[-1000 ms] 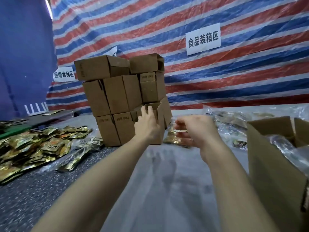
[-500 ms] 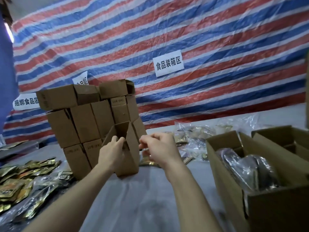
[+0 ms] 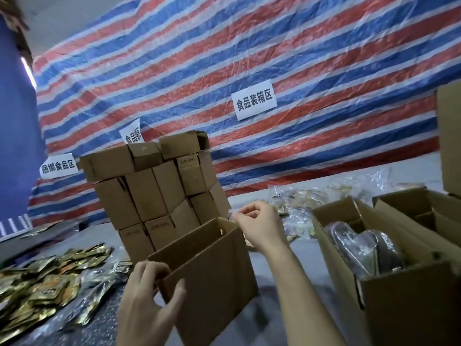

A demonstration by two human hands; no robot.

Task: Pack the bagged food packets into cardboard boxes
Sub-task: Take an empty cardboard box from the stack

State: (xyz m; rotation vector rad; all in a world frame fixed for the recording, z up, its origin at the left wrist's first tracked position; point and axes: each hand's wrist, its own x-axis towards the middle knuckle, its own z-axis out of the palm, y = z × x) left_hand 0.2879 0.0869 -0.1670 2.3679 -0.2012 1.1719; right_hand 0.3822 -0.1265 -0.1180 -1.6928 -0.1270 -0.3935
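An open, empty-looking cardboard box [image 3: 212, 273] stands in front of me on the grey table. My left hand [image 3: 147, 303] grips its near corner, fingers curled over the rim and thumb on the outside. My right hand [image 3: 259, 226] pinches the far corner of the box rim. Clear bags of food packets [image 3: 294, 206] lie behind my right hand. A larger open box [image 3: 399, 303] at the right holds a bagged bundle of packets [image 3: 366, 250].
A stack of closed small cartons [image 3: 154, 193] stands behind the box. Loose gold food packets [image 3: 42, 283] cover the table at the left. Another open box [image 3: 429, 211] sits at the far right. A striped tarpaulin with paper signs [image 3: 254, 99] hangs behind.
The box has come away from the stack and toward me, and it is now spread open. My left hand has dropped to its near corner; my right holds the far one.
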